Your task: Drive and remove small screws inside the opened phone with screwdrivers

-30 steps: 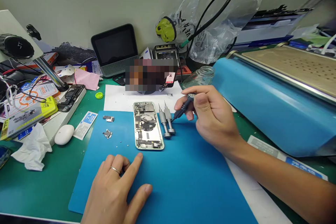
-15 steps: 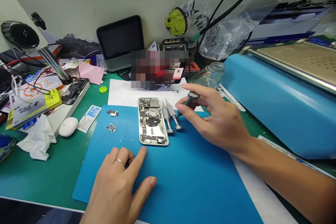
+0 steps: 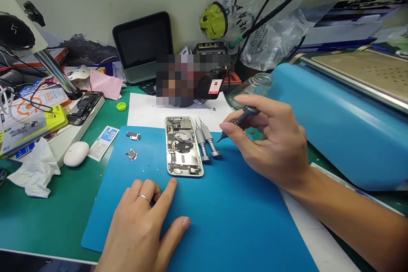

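An opened phone (image 3: 184, 146), its inner parts exposed, lies face up on a blue mat (image 3: 223, 221). My left hand (image 3: 145, 221) rests on the mat with thumb and index finger apart, the index fingertip at the phone's lower edge. Nothing is in that hand. My right hand (image 3: 270, 140) holds a dark grey precision screwdriver (image 3: 240, 121) between thumb and fingers, its tip slanting down to the left. Two silver screwdrivers, a left one (image 3: 202, 142) and a right one (image 3: 210, 138), lie between the phone and my right hand. Left of the phone are two small phone parts (image 3: 133, 136) (image 3: 131, 154).
White paper (image 3: 143, 108) lies behind the mat. A glass jar (image 3: 255, 83) and a large blue machine (image 3: 321, 131) stand at the right. On the left are a white earbud case (image 3: 76, 154), crumpled tissue (image 3: 35, 170) and a microscope stand (image 3: 57, 70). Tiny bits dot the mat.
My right hand has shifted slightly right and turned, so the dark screwdriver now tilts more with its tip showing. The left hand stays in place. The view has moved a little.
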`<state>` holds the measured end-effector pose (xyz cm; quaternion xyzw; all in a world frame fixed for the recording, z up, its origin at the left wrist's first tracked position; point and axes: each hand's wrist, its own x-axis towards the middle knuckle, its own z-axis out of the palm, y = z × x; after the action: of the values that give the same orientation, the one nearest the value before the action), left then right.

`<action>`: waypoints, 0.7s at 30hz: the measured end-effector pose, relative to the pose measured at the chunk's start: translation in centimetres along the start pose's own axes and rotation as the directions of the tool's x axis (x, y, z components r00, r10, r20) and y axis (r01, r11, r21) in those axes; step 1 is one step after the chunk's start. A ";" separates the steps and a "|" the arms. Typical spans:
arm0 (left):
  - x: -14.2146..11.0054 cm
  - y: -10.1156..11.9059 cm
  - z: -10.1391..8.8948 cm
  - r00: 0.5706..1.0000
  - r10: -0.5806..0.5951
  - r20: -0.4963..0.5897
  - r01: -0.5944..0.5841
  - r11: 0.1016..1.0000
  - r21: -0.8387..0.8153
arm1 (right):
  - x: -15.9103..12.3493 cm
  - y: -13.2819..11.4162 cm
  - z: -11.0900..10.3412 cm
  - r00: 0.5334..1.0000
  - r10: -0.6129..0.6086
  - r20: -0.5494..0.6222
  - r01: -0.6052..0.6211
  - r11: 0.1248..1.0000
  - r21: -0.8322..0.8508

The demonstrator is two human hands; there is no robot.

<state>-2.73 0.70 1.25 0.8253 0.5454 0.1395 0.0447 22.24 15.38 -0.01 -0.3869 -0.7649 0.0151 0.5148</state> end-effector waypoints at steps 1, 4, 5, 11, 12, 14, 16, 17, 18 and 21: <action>0.0 0.0 0.0 1.000 0.003 -0.001 -0.003 1.000 0.003 | 0.0 0.0 0.0 1.000 0.020 -0.007 -0.020 1.000 0.013; 0.2 0.1 0.0 1.000 -0.008 -0.007 0.008 1.000 0.013 | 0.0 -0.1 0.1 0.997 0.069 -0.038 -0.068 0.997 0.045; 0.2 0.2 0.1 1.000 -0.015 -0.008 0.015 1.000 0.016 | 0.1 -0.1 0.2 0.996 0.074 -0.047 -0.071 0.996 0.051; 0.0 0.0 0.4 1.000 0.006 -0.010 -0.006 0.999 0.040 | 0.1 -0.2 0.3 0.998 0.055 -0.040 -0.051 0.994 0.098; -0.1 0.0 0.4 1.000 0.010 -0.011 -0.010 0.999 0.043 | 0.1 -0.1 0.2 0.998 0.054 -0.024 -0.051 0.993 0.111; -0.3 -0.1 0.4 1.000 0.022 -0.011 -0.022 0.999 0.033 | -0.1 0.3 0.1 1.000 0.015 0.002 -0.016 0.989 0.145; -0.4 -0.1 0.4 1.000 0.029 -0.007 -0.029 1.000 0.013 | -0.2 0.6 -0.1 0.998 -0.063 -0.022 0.066 0.983 0.174; -0.4 0.0 0.3 1.000 0.028 -0.006 -0.028 1.000 0.007 | -0.1 0.6 -0.2 0.993 -0.106 -0.054 0.114 0.977 0.182; -0.3 0.1 0.3 1.000 0.018 0.002 -0.018 1.000 0.010 | -0.1 0.4 -0.2 0.986 -0.136 -0.096 0.152 0.972 0.181; -0.1 0.6 0.3 1.000 -0.011 0.025 0.011 1.000 0.026 | 0.1 -1.6 -0.4 0.975 -0.137 -0.174 0.166 0.972 0.165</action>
<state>-2.18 0.44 1.09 0.8245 0.5510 0.1219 0.0414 21.64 14.18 0.90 -0.2794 -0.7438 0.0127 0.6071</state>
